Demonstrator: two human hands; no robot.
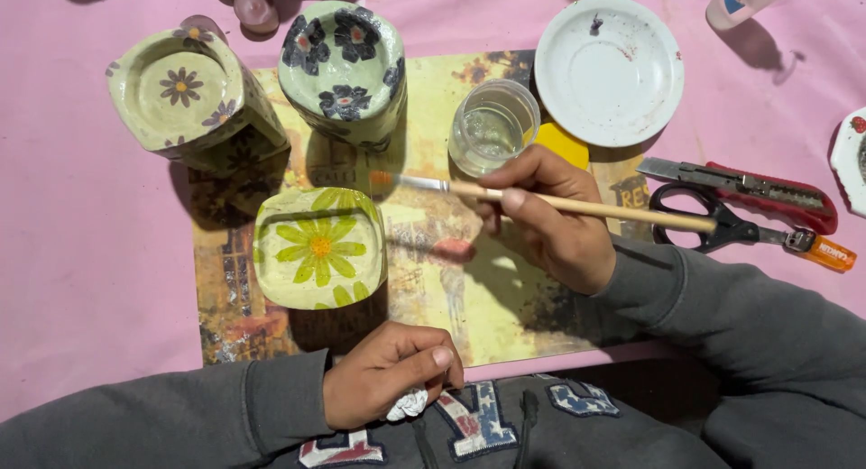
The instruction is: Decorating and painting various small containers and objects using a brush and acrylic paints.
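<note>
A pink tablecloth is covering the surface, with one printed mat lying at centre frame. Three flower-painted pots are standing on the mat's left part. The right hand is gripping one paintbrush, its tip pointing left. The left hand is clenching one white wad at lower centre. One clear cup, one white saucer, one pair of scissors and one red cutter are lying at upper right.

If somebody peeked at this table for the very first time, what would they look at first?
Probably the three flower-covered pots on the left: one with purple daisies, one with dark blossoms, and in front the one with a big green-and-yellow daisy. Next, the right hand in the middle, holding a thin paintbrush pointed toward the pots. The left hand sits near the bottom, closed around a small white wad.
</note>
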